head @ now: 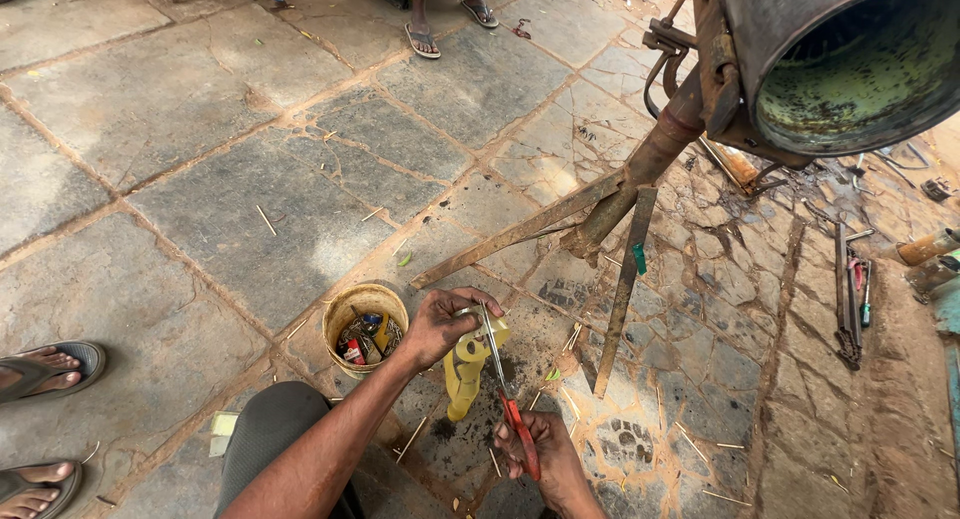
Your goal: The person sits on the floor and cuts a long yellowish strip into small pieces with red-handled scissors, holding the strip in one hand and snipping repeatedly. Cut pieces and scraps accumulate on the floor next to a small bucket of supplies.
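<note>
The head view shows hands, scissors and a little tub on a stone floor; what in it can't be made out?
- Right hand: wrist cut off by the bottom edge.
- Scissors: red handles partly hidden inside that hand.
- Yellow strip: its top hidden under the left hand.
- Tub: contents too small and jumbled to name.
- Metal drum: cut off by the top and right edges.
</note>
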Demonstrator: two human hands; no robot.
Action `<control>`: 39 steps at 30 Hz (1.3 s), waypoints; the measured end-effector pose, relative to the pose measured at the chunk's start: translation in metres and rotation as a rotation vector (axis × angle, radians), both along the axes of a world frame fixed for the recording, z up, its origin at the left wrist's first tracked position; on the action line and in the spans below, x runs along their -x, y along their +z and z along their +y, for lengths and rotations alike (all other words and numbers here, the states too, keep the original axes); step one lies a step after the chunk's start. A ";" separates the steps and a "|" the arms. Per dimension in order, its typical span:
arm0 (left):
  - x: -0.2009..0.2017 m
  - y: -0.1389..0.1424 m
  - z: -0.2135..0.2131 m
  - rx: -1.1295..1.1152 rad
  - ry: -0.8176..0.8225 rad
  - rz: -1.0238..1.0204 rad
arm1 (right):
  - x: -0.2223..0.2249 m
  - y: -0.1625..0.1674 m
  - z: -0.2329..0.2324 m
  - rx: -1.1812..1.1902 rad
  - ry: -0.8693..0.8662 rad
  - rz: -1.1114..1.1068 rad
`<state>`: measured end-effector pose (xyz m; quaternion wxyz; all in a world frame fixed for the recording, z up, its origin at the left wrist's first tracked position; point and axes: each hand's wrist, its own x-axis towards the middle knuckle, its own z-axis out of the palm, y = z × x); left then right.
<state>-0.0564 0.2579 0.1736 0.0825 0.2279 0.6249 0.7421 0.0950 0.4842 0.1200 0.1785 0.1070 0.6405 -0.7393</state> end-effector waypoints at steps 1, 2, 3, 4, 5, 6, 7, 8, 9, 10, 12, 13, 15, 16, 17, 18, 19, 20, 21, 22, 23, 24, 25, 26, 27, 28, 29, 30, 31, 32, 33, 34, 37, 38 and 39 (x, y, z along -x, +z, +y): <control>0.000 0.000 0.000 -0.001 0.001 0.009 | 0.000 0.000 0.000 -0.014 -0.008 -0.012; -0.001 0.000 0.001 -0.021 -0.007 -0.031 | 0.000 -0.001 0.001 -0.027 -0.017 -0.022; -0.002 0.000 0.002 -0.040 -0.015 -0.071 | 0.000 -0.001 0.001 -0.041 -0.027 -0.033; -0.003 -0.001 0.003 -0.060 -0.023 -0.110 | 0.000 -0.002 0.002 -0.017 -0.013 -0.020; -0.004 -0.002 0.004 -0.036 -0.023 -0.154 | 0.001 -0.002 0.002 0.007 0.003 -0.006; -0.006 -0.003 0.006 -0.013 -0.022 -0.199 | 0.001 -0.002 0.002 0.031 0.017 0.005; -0.008 -0.005 0.007 0.009 -0.022 -0.245 | 0.001 -0.002 0.002 0.045 0.020 0.024; -0.010 -0.007 0.008 -0.018 -0.037 -0.194 | 0.002 -0.003 0.002 0.058 0.023 0.041; -0.011 -0.009 0.009 -0.044 -0.051 -0.144 | 0.002 -0.003 0.002 0.072 0.025 0.058; -0.011 -0.010 0.009 -0.068 -0.067 -0.093 | 0.003 -0.003 0.001 0.051 0.012 0.056; -0.012 -0.013 0.009 -0.115 -0.089 -0.063 | 0.004 -0.003 0.001 0.004 -0.011 0.053; -0.012 -0.014 0.010 -0.140 -0.098 -0.045 | 0.004 -0.004 0.001 0.018 -0.003 0.057; -0.014 -0.017 0.013 -0.092 -0.075 -0.140 | 0.005 -0.005 0.002 0.045 0.011 0.065; -0.016 -0.019 0.015 -0.068 -0.062 -0.188 | 0.006 -0.006 0.002 0.074 0.019 0.082; -0.017 -0.020 0.016 -0.086 -0.073 -0.193 | 0.006 -0.007 0.002 0.103 0.027 0.096; -0.019 -0.022 0.017 -0.102 -0.084 -0.200 | 0.007 -0.008 0.002 0.132 0.034 0.109; -0.020 -0.025 0.018 -0.116 -0.096 -0.204 | 0.007 -0.008 0.002 0.089 -0.019 0.071; -0.020 -0.026 0.019 -0.116 -0.096 -0.151 | 0.008 -0.008 0.002 0.045 -0.071 0.033; -0.020 -0.028 0.020 -0.119 -0.093 -0.099 | 0.008 -0.007 0.002 -0.001 -0.122 -0.006; -0.020 -0.029 0.020 -0.121 -0.090 -0.047 | 0.009 -0.005 0.001 0.036 -0.103 -0.006; -0.019 -0.029 0.019 -0.088 -0.080 -0.096 | 0.011 -0.002 0.001 0.075 -0.085 -0.004; -0.019 -0.029 0.018 -0.054 -0.071 -0.144 | 0.013 0.002 0.001 0.114 -0.067 -0.003; -0.019 -0.027 0.017 -0.020 -0.062 -0.192 | 0.015 0.007 0.001 0.025 -0.070 0.063; -0.020 -0.024 0.016 -0.024 -0.072 -0.130 | 0.018 0.012 0.002 -0.063 -0.071 0.128; -0.022 -0.020 0.014 -0.028 -0.081 -0.069 | 0.020 0.016 0.001 -0.153 -0.071 0.192; -0.024 -0.016 0.013 -0.034 -0.088 -0.010 | 0.023 0.020 0.001 -0.373 -0.175 0.314; -0.028 -0.011 0.012 0.010 -0.109 -0.042 | 0.024 0.022 0.000 -0.593 -0.276 0.430; -0.032 -0.005 0.011 0.058 -0.129 -0.080 | 0.025 0.024 -0.001 -0.808 -0.376 0.541; -0.036 0.000 0.009 0.107 -0.147 -0.122 | 0.028 0.024 -0.002 -0.875 -0.360 0.610; -0.039 0.005 0.005 0.186 -0.152 -0.073 | 0.029 0.023 -0.003 -0.941 -0.340 0.674; -0.040 0.008 0.001 0.261 -0.159 -0.029 | 0.030 0.022 -0.004 -1.009 -0.317 0.736; -0.040 0.008 -0.008 0.335 -0.163 0.017 | 0.030 0.021 -0.004 -0.933 -0.309 0.736; -0.029 -0.009 -0.062 0.509 -0.055 0.349 | 0.029 0.020 0.001 -0.796 -0.285 0.887; -0.026 -0.023 -0.090 0.403 -0.040 0.156 | 0.027 0.020 0.004 -0.815 -0.276 1.015; -0.023 -0.042 -0.119 0.289 -0.024 -0.038 | 0.025 0.023 0.011 -0.678 -0.310 0.861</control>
